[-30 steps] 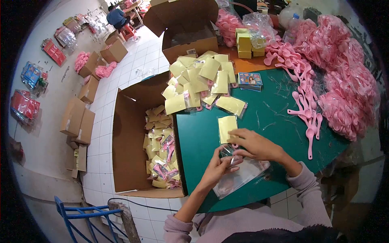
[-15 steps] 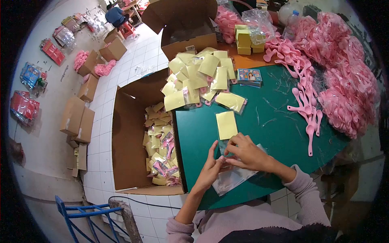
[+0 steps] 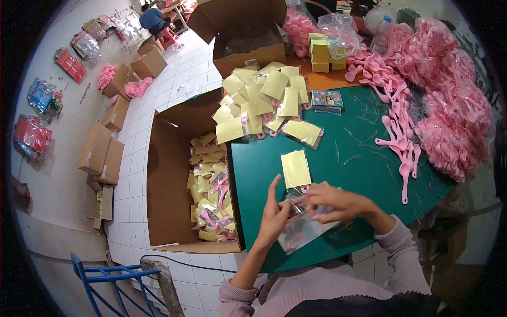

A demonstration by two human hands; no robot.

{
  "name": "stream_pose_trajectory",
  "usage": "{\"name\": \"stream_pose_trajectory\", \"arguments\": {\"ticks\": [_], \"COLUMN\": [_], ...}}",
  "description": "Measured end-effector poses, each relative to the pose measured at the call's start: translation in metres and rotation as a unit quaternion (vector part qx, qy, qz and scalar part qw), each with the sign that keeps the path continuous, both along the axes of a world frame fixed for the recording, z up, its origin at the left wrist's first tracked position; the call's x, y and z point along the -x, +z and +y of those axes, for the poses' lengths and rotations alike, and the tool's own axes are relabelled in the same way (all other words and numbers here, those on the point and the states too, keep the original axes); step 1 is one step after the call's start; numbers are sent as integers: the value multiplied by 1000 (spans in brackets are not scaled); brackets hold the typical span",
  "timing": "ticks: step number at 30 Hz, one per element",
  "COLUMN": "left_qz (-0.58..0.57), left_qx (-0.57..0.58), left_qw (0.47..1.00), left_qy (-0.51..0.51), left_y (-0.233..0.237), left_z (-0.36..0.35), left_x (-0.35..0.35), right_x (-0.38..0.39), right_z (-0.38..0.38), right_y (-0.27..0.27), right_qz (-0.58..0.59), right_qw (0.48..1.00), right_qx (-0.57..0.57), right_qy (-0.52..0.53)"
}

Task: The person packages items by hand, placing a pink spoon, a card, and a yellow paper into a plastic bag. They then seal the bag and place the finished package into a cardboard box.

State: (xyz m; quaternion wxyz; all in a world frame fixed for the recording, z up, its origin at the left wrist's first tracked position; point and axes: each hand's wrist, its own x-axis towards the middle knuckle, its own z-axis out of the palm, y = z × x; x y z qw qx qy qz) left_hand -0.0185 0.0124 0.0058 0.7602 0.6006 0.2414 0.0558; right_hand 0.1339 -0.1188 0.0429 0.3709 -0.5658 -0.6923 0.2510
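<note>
Near the front edge of the green table, my left hand (image 3: pixel 274 215) pinches the clear plastic at the lower end of a packet with a yellow card (image 3: pixel 296 169). Beside it my right hand (image 3: pixel 335 203) has its fingers bent over the same plastic; motion blur hides what they hold. A bit of pink shows just below the card. Under my hands lie flat clear plastic bags (image 3: pixel 306 230). Beyond them is a heap of packets with yellow cards (image 3: pixel 259 98), and one such packet (image 3: pixel 302 132) lies at its near edge.
An open carton (image 3: pixel 174 179) holding many packets stands left of the table (image 3: pixel 259 174). Pink spoons (image 3: pixel 404 153) and bagged spoons (image 3: pixel 454 121) cover the right side. Picture cards (image 3: pixel 327 100) are stacked at the back. A blue metal frame (image 3: pixel 116 274) stands lower left. A person (image 3: pixel 152 20) sits far off.
My right hand has shifted slightly right and down, away from my left fingertips. The yellow-card packet has tilted slightly, and my left index finger points up more.
</note>
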Motion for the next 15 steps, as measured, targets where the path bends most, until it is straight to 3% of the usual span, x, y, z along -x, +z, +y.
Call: {"name": "stream_pose_trajectory", "arguments": {"ticks": [1,3,5,6,7,8,9,11,12,13,15], "left_qz": [-5,-10,-16,-9,-2,-5,-14,-16,-54,-90,-61], "left_qx": [69,81,93,100,107,105,102,101,98,96,140], "left_qw": [997,997,994,994,992,993,993,993,991,988,984], "left_qy": [34,-9,-49,-54,-59,-60,-60,-66,-74,-82,-92], "left_y": [14,10,8,8,9,8,6,4,5,7,25], "left_z": [-3,2,3,3,2,3,1,-4,-7,-9,-7], "left_x": [-3,-1,1,1,0,-1,-3,-3,-3,-3,4], "right_x": [-14,-57,-89,-88,-80,-70,-54,-15,6,15,10], "right_z": [-5,-25,-41,-42,-41,-39,-36,-26,-19,-15,-14], "right_y": [4,2,-6,-8,-9,-9,-5,-7,-1,-3,-16], "right_qz": [104,108,-106,-108,-314,-497,-347,-158,-133,-147,-111], "right_qw": [994,991,942,942,836,669,815,951,957,955,959], "right_qx": [-6,46,25,23,28,31,14,1,48,26,16], "right_qy": [34,-63,-316,-317,-450,-551,-464,-265,-254,-256,-261]}}
